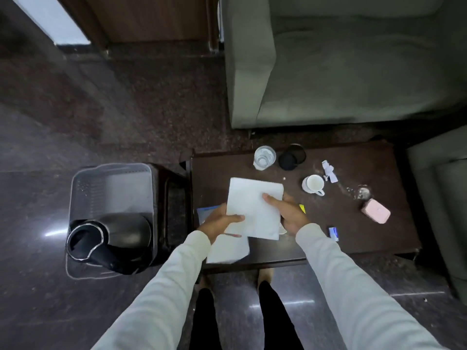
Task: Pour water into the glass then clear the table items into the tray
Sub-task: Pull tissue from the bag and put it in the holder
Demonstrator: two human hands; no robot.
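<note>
Both hands hold a white folded napkin (254,208) above the near left part of the dark table (366,231). My left hand (218,221) grips its lower left edge, my right hand (286,210) its right side. A second white sheet (227,250) lies under it at the table's front edge. A glass (264,157) with water stands at the back of the table, a black lid (292,157) beside it. A white cup (313,184), torn paper (329,170), a pink case (376,210) and a small blue packet (334,233) lie on the table. The grey tray (111,183) at the left holds a black kettle (108,242).
A grey-green sofa (353,66) stands behind the table and another seat (439,198) at the right. A blue item (206,213) and a yellow scrap (302,208) peek out near my hands. Spilled crumbs or droplets (360,192) mark the table's right part.
</note>
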